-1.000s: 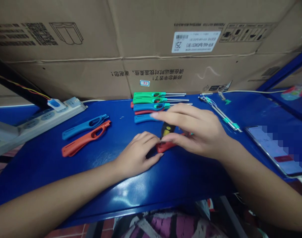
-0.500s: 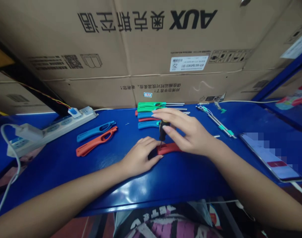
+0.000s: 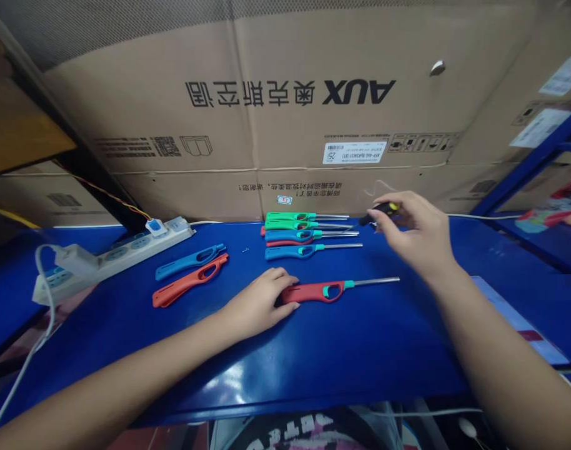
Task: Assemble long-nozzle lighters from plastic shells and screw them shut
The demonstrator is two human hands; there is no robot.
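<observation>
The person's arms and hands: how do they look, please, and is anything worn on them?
The left hand and right hand wear no visible gloves, rings or watch; no sleeves cover the forearms. Below, a dark garment shows white lettering and pink patches.

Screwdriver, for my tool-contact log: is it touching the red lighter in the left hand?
No, the right hand holds the screwdriver visibly apart from the red lighter.
</observation>
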